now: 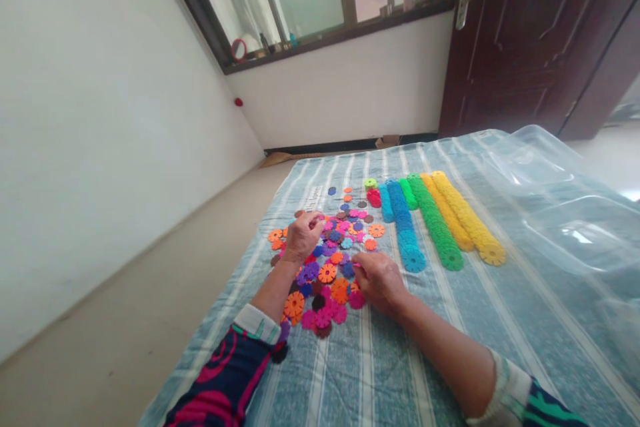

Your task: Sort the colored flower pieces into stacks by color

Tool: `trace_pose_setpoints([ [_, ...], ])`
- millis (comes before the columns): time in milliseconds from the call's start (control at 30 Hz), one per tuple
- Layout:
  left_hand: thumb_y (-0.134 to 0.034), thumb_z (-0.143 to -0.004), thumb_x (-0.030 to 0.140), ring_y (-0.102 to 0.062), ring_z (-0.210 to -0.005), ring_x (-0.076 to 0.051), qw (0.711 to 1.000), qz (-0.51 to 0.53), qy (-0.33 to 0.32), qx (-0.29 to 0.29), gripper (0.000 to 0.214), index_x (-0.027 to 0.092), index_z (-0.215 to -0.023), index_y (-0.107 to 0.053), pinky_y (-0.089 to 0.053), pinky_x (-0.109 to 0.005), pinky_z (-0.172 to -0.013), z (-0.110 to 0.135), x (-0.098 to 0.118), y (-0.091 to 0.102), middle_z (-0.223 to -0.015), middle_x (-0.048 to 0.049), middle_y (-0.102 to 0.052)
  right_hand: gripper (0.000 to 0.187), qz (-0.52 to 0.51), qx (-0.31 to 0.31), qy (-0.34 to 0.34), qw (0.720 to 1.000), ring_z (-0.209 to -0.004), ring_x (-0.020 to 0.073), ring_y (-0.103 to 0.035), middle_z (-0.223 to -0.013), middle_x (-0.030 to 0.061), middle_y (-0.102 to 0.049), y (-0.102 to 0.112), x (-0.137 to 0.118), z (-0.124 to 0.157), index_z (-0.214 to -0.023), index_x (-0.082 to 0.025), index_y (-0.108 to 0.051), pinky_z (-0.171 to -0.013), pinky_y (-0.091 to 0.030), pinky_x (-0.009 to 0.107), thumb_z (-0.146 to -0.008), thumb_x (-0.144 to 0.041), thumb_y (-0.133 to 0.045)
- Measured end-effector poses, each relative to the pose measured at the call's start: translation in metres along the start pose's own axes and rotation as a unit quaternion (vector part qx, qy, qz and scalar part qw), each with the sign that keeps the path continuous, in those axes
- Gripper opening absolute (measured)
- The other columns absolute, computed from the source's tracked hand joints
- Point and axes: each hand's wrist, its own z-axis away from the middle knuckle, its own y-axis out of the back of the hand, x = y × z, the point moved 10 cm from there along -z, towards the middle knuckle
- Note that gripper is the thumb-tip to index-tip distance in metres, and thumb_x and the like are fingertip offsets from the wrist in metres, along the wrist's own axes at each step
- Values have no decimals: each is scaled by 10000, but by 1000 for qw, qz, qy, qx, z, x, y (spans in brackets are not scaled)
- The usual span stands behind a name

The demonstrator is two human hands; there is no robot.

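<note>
A loose pile of flower-shaped plastic discs in orange, pink, purple, blue and brown lies on the striped bed cover (345,373). Over the pile's upper left is my left hand (304,237), its fingers pinched together; whatever they hold is hidden. My right hand (381,280) is at the pile's right edge, thumb and fingers closed, with a bit of a pink disc (356,265) showing at the tips. Near the hands lie an orange disc (327,273), a purple disc (309,272) and a bright pink disc (323,314).
Right of the pile, overlapping discs form a blue row (401,213), a green row (434,223) and a yellow row (467,217). A small red stack (373,197) sits beside them. Clear plastic containers (583,230) stand at the right. A dark red door (530,40) is behind.
</note>
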Motion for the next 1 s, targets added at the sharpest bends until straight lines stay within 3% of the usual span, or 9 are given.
trace_pose_setpoints([
  [267, -525, -754, 332, -658, -750, -173, 977, 14, 170, 126, 272, 155, -859, -702, -513, -256, -750, 40, -74, 57, -831, -43, -726, 140, -33, 24, 12, 999, -703, 160, -598, -738, 25, -679, 0, 6, 6, -852, -207, -657, -652, -350, 241, -836, -189, -519],
  [433, -505, -752, 287, -657, -794, -185, 971, -21, 193, 140, 264, 150, -867, -699, -510, -276, -787, 50, -98, 61, -859, -68, -721, 175, -48, 24, 8, 999, -688, 169, -605, -729, 32, -675, -1, 10, 9, -862, -202, -663, -645, -374, 247, -847, -230, -490],
  [567, -531, -737, 247, -643, -905, -206, 974, -82, 179, 112, 251, 152, -896, -700, -487, -302, -872, 52, -101, 52, -966, -96, -709, 200, -57, 31, 10, 998, -714, 179, -618, -741, 42, -679, 0, 12, 12, -846, -193, -668, -657, -395, 252, -846, -250, -476],
  [767, -533, -775, 229, -626, -998, -201, 971, -94, 208, 64, 276, 166, -997, -684, -458, -295, -931, 57, -105, 46, -1059, -85, -695, 206, -86, 49, 15, 995, -641, 160, -601, -685, 32, -662, 6, 11, 16, -827, -186, -671, -628, -411, 243, -844, -284, -491],
  [900, -549, -806, 299, -571, -1102, -211, 974, -132, 181, -15, 324, 168, -1087, -645, -415, -320, -985, 55, -85, 32, -1160, -93, -652, 198, -88, 54, 13, 995, -624, 153, -596, -678, 30, -660, 7, 12, 18, -828, -188, -674, -604, -409, 236, -836, -276, -497],
  [1000, -539, -820, 449, -487, -1203, -254, 969, -178, 147, -88, 384, 193, -1091, -630, -363, -418, -1027, 58, -62, 13, -1254, -101, -589, 198, -84, 47, 10, 995, -606, 151, -590, -660, 26, -652, 5, 14, 19, -832, -188, -675, -583, -402, 235, -835, -279, -499],
])
